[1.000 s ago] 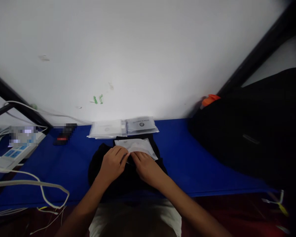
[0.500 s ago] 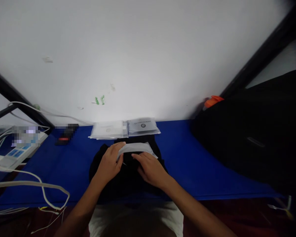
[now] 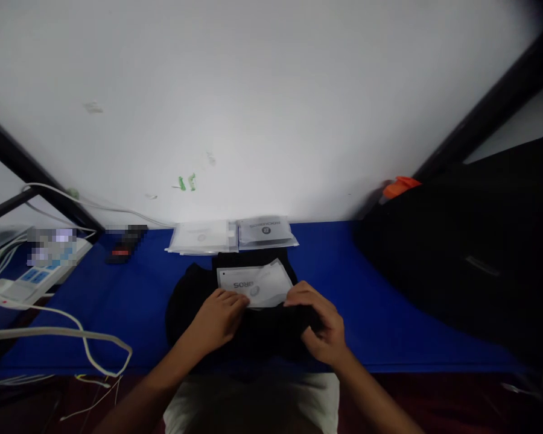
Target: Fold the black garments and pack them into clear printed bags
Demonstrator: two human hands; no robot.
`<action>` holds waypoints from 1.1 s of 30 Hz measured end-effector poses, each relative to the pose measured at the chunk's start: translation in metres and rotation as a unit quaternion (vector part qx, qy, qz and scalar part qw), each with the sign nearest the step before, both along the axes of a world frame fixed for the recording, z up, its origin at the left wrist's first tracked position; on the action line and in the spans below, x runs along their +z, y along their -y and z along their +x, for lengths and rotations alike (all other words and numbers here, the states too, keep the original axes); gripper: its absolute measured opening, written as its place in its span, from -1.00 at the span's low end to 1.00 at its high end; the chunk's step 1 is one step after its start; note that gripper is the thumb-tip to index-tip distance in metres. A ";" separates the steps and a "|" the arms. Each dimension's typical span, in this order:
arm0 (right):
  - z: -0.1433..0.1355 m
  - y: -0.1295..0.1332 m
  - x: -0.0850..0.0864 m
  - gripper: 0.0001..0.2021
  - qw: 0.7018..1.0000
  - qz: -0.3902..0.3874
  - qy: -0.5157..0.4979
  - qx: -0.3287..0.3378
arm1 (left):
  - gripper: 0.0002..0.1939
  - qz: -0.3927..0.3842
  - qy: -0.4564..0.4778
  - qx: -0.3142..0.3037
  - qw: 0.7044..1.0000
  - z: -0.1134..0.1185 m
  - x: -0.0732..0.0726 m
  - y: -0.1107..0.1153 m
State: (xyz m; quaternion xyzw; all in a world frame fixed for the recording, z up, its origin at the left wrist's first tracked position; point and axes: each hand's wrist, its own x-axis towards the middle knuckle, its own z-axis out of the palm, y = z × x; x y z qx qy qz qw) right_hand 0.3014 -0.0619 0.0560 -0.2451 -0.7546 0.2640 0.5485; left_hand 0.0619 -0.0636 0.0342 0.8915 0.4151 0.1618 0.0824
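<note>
A frosted plastic pouch (image 3: 265, 283) with dark upside-down lettering and a round logo lies tilted on a folded black cloth item (image 3: 187, 295) in front of me. My left hand (image 3: 221, 316) is closed at the pouch's lower edge, thumb and fingertips pressed on it. At the pouch's lower right corner, my right hand (image 3: 321, 325) curls round a bunched part of the black cloth, index fingertip touching the corner. Its thumb stays a little below the fingers. What the pouch holds cannot be made out.
Two more flat pouches, one whitish (image 3: 201, 236) and one grey (image 3: 266, 231), lie by the wall. A power strip (image 3: 38, 274) with white cables (image 3: 104, 357) and a dark blurred object (image 3: 125, 244) are left. A large black bag-like shape (image 3: 461, 259) fills the right of the blue surface (image 3: 344, 301).
The pouch now lies flatter, with its printed face showing. My left hand has moved down and right to its lower edge. My right hand has shifted right and curled.
</note>
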 end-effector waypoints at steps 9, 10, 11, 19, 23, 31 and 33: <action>-0.002 0.011 0.020 -0.76 0.995 0.017 -0.097 0.020 | -0.63 0.346 0.147 0.138 0.916 -0.050 0.032 -0.053; -0.002 0.009 0.019 -0.76 0.995 0.020 -0.092 0.013 | -0.65 0.346 0.152 0.167 0.911 -0.059 0.032 -0.063; -0.003 0.008 0.018 -0.78 0.996 0.023 -0.083 0.007 | -0.68 0.326 0.148 0.198 0.913 -0.068 0.030 -0.074; -0.005 0.001 -0.006 -0.91 0.999 0.031 0.040 -0.017 | -0.61 0.031 0.021 0.300 0.953 -0.117 -0.010 -0.128; -0.002 0.001 -0.019 -0.91 0.997 0.021 0.065 -0.019 | -0.41 -0.006 0.026 0.346 0.938 -0.126 -0.021 -0.123; 0.005 -0.009 -0.017 -0.69 0.990 0.044 0.112 -0.068 | -0.15 -0.034 0.100 0.432 0.895 -0.124 -0.028 -0.127; 0.003 -0.012 -0.012 -0.58 0.987 0.045 0.125 -0.089 | -0.16 -0.030 0.110 0.412 0.904 -0.117 -0.025 -0.128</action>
